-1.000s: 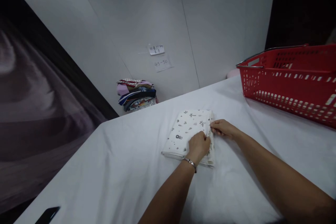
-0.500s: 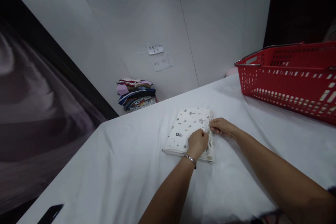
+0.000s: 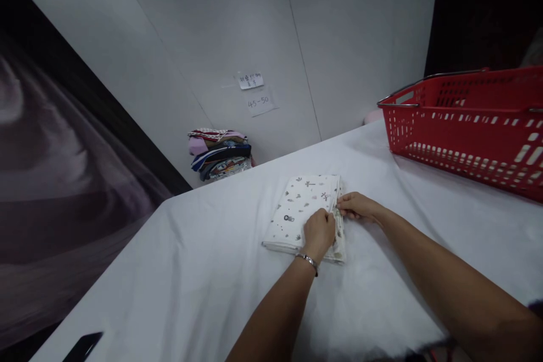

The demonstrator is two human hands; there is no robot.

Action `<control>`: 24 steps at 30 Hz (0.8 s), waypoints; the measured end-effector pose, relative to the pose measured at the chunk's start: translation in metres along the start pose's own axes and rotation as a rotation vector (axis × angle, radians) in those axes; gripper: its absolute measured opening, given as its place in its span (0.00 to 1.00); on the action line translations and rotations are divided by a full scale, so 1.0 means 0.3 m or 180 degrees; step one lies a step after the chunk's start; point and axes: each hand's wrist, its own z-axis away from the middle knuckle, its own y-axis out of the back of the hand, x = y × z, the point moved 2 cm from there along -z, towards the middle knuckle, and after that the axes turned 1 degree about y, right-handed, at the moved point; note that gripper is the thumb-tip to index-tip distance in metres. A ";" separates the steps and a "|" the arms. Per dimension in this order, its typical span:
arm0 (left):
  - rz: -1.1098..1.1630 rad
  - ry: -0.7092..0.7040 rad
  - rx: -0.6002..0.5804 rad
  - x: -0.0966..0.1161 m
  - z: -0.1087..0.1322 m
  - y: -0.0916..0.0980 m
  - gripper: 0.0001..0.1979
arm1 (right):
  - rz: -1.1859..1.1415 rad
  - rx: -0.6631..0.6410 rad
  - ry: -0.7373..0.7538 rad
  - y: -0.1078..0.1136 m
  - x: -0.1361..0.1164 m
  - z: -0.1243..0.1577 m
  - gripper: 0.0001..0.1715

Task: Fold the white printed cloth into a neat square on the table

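A folded white cloth with small printed figures [image 3: 299, 209] lies flat on the white-covered table [image 3: 203, 271]. My left hand [image 3: 319, 233], with a metal bracelet at the wrist, rests on the cloth's right side with its fingers curled onto the fabric. My right hand [image 3: 357, 206] pinches the right edge of the same cloth, fingers pressed together on the layers. The two hands almost touch at that edge.
A red plastic basket [image 3: 466, 130] with a metal handle stands at the right rear of the table. A stack of folded coloured clothes [image 3: 219, 153] sits at the back against the grey wall, under two paper notes [image 3: 257, 93]. A dark flat object [image 3: 82, 346] lies at the table's near left corner.
Both hands stay on the cloth's right edge. The fingers have shifted slightly along the layers; the cloth has barely moved.
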 end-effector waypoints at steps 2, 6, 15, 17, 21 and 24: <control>-0.0055 -0.0067 0.0026 0.002 0.004 -0.004 0.13 | 0.0011 0.0002 0.0028 -0.003 -0.003 0.002 0.08; -0.0183 -0.0230 0.0146 0.010 0.014 -0.008 0.10 | 0.0002 0.0056 -0.0005 -0.002 -0.006 0.000 0.10; -0.0192 -0.0336 0.0078 0.027 0.019 -0.008 0.06 | -0.0122 0.0035 -0.0144 -0.012 -0.021 0.012 0.12; -0.0130 -0.0278 0.0039 0.027 0.017 -0.007 0.06 | -0.0109 0.0046 -0.0151 -0.014 -0.026 0.017 0.13; 0.0102 -0.0094 -0.0036 0.024 0.010 -0.003 0.06 | -0.0106 0.0052 -0.0104 -0.016 -0.026 0.017 0.12; 0.0268 0.0021 -0.0150 0.021 0.004 -0.001 0.09 | -0.0086 0.0022 -0.0083 -0.015 -0.019 0.012 0.12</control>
